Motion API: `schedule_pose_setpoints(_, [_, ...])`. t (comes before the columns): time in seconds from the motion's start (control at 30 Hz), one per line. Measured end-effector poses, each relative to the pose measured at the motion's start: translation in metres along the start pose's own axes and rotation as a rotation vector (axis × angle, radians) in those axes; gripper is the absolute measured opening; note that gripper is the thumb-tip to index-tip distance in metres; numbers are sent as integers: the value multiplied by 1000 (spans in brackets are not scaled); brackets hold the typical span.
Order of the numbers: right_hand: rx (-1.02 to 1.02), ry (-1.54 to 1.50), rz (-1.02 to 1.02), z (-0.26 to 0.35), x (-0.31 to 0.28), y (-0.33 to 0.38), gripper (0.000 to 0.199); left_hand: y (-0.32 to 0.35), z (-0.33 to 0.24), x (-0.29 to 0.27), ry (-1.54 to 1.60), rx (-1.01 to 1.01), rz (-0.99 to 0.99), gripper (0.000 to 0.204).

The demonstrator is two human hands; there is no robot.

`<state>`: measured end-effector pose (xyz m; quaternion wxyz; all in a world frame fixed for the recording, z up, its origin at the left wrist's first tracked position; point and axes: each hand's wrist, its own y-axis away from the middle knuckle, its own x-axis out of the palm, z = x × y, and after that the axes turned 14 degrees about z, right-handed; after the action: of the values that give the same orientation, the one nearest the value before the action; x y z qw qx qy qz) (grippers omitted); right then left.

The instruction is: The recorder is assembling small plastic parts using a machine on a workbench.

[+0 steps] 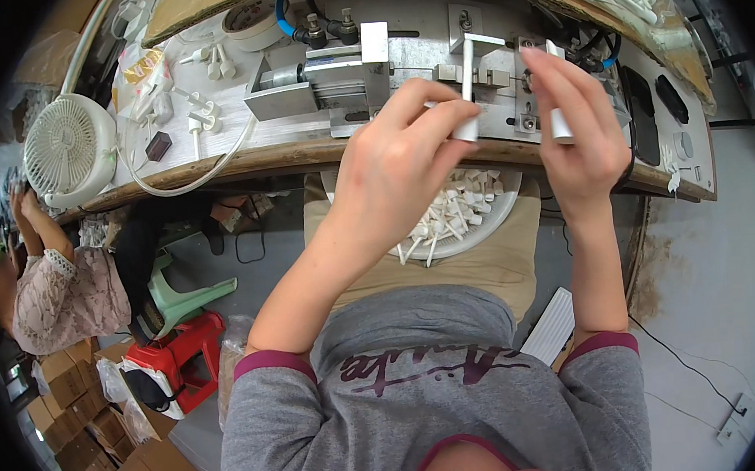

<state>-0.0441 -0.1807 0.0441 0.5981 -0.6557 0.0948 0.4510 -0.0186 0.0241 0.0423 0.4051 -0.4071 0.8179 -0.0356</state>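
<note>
My left hand (398, 160) pinches a white plastic stick-like part (469, 85), held upright against the metal fixture (436, 74) on the workbench. My right hand (575, 125) grips another white tubular part (559, 122) just right of the fixture. Below both hands, on my lap, a white bowl (482, 226) holds several similar white T-shaped parts. The fixture has a metal block, a slide and black hoses behind it.
A white fan (68, 148) stands at the bench's left end, with loose white parts (203, 116) and a tape roll (248, 19) near it. Another person (57, 284) sits at left. A red stool (184, 354), green stool and cardboard boxes (93, 430) crowd the floor.
</note>
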Motion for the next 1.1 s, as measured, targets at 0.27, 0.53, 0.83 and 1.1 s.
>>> schedule_pose_setpoints(0.27, [84,-312,108,10,-17,3,50,-12,17,15,-518,1,194,24])
schedule_pose_setpoints(0.53, [374,-469,113,26,-24,8,31,-18,14,6,-486,-23,282,29])
schedule_pose_setpoints(0.83, [188,-170,348,39,-8,19,32,-131,29,-68,-534,268,-229,22])
schedule_pose_setpoints(1.1, [100,65,504,32,20,8,25,-213,81,-43,-820,239,-96,14])
